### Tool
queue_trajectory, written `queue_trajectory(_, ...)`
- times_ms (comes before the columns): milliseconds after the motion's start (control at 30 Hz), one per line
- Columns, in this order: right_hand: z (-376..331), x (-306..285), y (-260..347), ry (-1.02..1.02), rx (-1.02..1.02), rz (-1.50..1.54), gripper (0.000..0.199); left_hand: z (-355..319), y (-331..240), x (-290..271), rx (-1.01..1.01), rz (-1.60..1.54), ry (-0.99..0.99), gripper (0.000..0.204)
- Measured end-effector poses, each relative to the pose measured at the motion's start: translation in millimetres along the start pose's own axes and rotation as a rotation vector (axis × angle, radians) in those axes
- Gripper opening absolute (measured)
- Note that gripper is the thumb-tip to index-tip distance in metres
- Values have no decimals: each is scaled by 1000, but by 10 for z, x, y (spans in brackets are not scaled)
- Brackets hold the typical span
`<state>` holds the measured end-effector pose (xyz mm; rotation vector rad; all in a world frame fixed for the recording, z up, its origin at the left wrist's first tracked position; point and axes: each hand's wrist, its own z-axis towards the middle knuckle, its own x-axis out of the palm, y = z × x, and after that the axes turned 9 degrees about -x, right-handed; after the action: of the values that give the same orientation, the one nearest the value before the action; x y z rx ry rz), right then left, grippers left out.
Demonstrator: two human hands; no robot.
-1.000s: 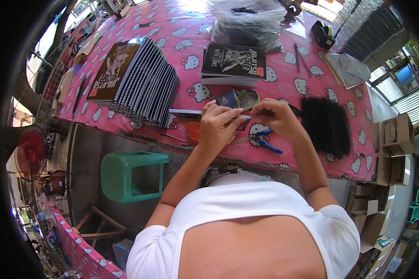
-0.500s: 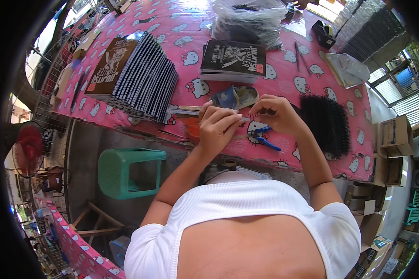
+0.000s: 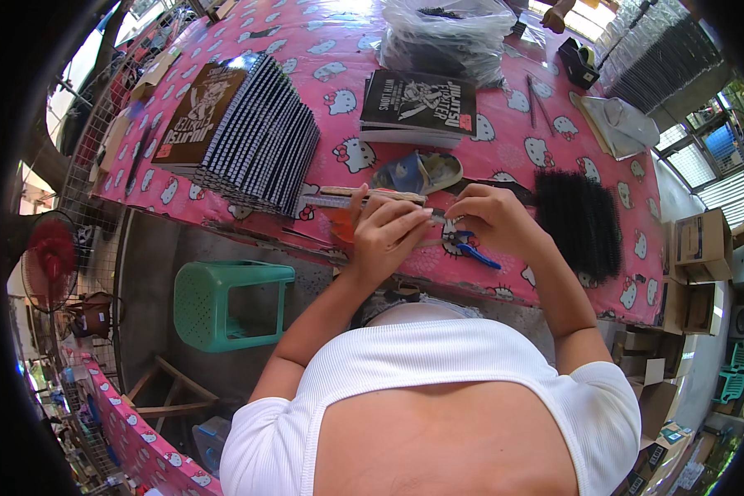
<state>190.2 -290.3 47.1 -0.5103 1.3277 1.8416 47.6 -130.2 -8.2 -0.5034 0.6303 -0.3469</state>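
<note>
Barely moved since earlier — hands close together | both pinching small item, unclear | blue-handled pliers on tabletop | fanned book stack done, one book apart

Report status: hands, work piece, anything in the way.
Left hand and right hand both closed on a small item, too small to identify. Blue-handled pliers right beneath. Black bristly pile alongside.
</note>
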Motion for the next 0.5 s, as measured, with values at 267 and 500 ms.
queue_trajectory(267,44,189,65,-165,290,-228,20,274,71,5,-156,124,34,23)
queue_trajectory(500,117,280,-9,-256,80,-300,19,247,89,2,-155,123,31,22)
